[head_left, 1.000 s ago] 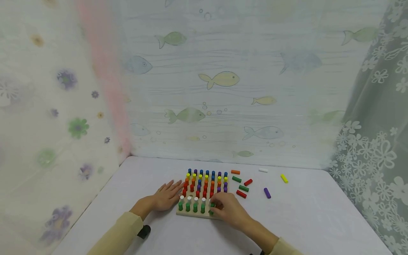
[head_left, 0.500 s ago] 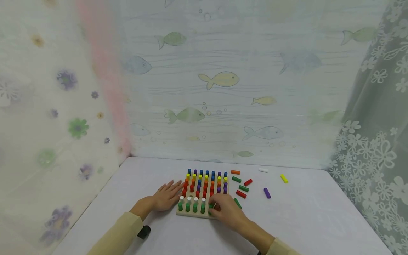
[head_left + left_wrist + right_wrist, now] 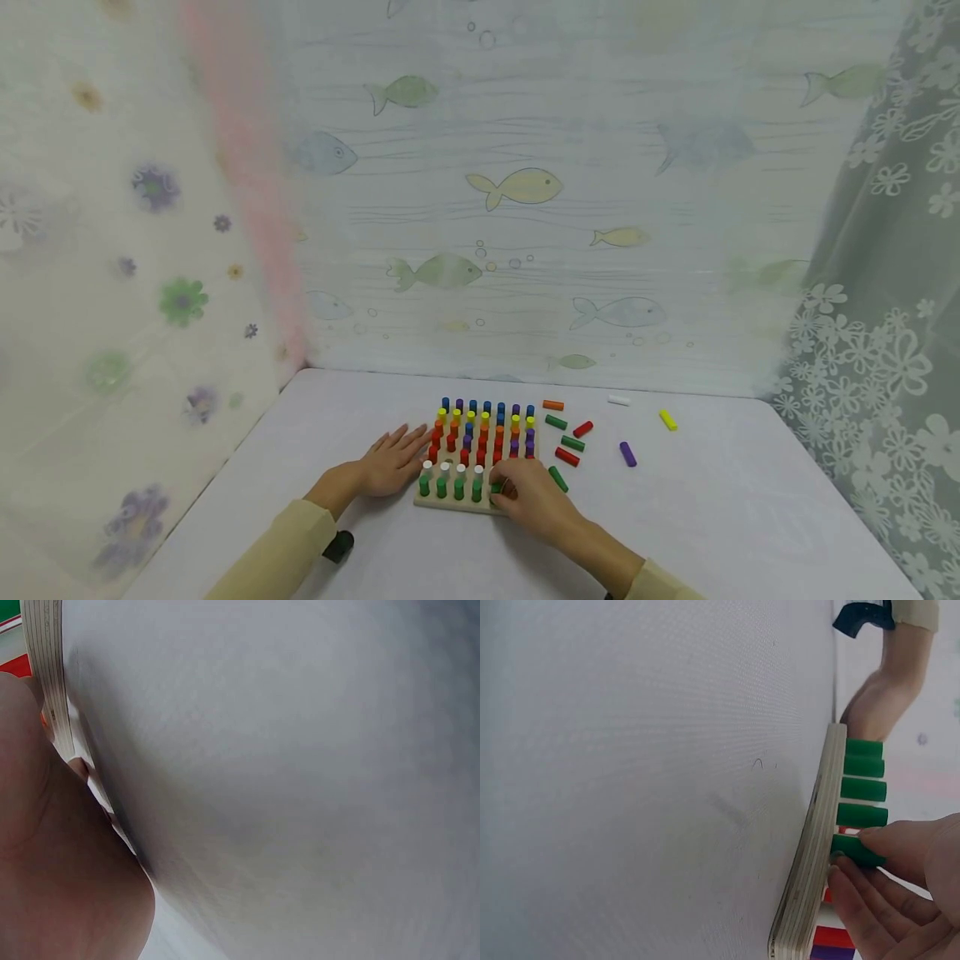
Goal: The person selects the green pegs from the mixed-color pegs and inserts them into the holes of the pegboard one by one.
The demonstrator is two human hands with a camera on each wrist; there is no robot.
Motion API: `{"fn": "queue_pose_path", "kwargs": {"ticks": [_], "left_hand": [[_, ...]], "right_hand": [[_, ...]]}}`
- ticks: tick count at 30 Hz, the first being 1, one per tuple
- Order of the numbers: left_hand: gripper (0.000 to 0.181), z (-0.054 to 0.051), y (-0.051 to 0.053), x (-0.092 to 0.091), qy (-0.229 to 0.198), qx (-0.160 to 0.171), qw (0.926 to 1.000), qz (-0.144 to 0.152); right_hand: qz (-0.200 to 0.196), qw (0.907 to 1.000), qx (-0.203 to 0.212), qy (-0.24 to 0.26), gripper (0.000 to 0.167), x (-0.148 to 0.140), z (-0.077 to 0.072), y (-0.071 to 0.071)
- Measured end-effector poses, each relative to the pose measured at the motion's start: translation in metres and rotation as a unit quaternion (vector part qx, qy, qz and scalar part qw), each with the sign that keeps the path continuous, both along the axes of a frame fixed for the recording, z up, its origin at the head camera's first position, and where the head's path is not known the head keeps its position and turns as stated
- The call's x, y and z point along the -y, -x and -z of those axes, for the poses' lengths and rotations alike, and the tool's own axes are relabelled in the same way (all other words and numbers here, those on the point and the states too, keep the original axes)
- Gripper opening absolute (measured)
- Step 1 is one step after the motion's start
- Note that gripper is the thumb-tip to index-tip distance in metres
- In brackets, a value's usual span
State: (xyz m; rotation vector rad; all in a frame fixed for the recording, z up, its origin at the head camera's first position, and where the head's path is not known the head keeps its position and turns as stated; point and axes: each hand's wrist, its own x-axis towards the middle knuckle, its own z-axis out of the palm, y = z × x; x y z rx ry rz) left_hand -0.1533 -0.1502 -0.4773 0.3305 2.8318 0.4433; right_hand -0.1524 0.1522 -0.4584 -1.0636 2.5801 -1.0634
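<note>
A wooden pegboard (image 3: 461, 505) bears upright coloured pegs in rows. My right hand (image 3: 536, 496) is at its front edge. In the right wrist view, its thumb and fingers pinch a green peg (image 3: 855, 850) that stands at the board, in line with several other green pegs (image 3: 864, 789). Whether that peg sits fully in its hole cannot be told. White pegs (image 3: 461, 471) form the row behind the green ones. My left hand (image 3: 392, 463) lies with fingers extended along the board's left side; the left wrist view shows mostly tabletop and part of that hand.
Loose pegs lie right of the board: green (image 3: 558, 479), red (image 3: 567, 457), orange (image 3: 553, 406), purple (image 3: 627, 454), white (image 3: 618, 400) and yellow (image 3: 668, 420). A white cloth covers the table (image 3: 712, 517). Fish-printed curtain (image 3: 517, 250) hangs behind it.
My right hand has shifted slightly left and down at the front row, fingers staying on the green peg. A loose green peg to its right has come into view. The left hand has stayed put.
</note>
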Motion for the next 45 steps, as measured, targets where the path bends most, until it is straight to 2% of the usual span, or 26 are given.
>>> {"fn": "queue_pose_path", "kwargs": {"ticks": [9, 14, 22, 30, 40, 45], "left_hand": [[0.06, -0.001, -0.002, 0.0, -0.011, 0.001, 0.9999, -0.001], [0.06, -0.002, -0.002, 0.0, -0.012, 0.003, 0.9999, -0.003], [0.061, -0.001, -0.002, 0.0, -0.009, 0.0, 1.0, -0.002], [0.062, 0.0, -0.001, 0.002, -0.004, 0.001, 1.0, 0.001], [0.062, -0.003, -0.002, -0.001, -0.005, 0.003, 1.0, -0.002], [0.063, -0.004, -0.002, -0.001, -0.003, 0.003, 1.0, -0.005]], "right_hand": [[-0.004, 0.9999, 0.007, 0.01, 0.015, -0.007, -0.005, -0.004], [-0.011, 0.9995, -0.014, 0.026, 0.015, -0.017, -0.012, -0.004], [0.022, 0.9983, -0.05, 0.021, 0.009, -0.037, -0.017, 0.003], [0.049, 0.9954, -0.082, 0.01, 0.013, -0.061, -0.009, 0.015], [0.095, 0.9937, -0.038, -0.046, 0.024, -0.076, 0.005, 0.024], [0.097, 0.9938, -0.024, -0.05, 0.026, -0.076, 0.009, 0.029]]}}
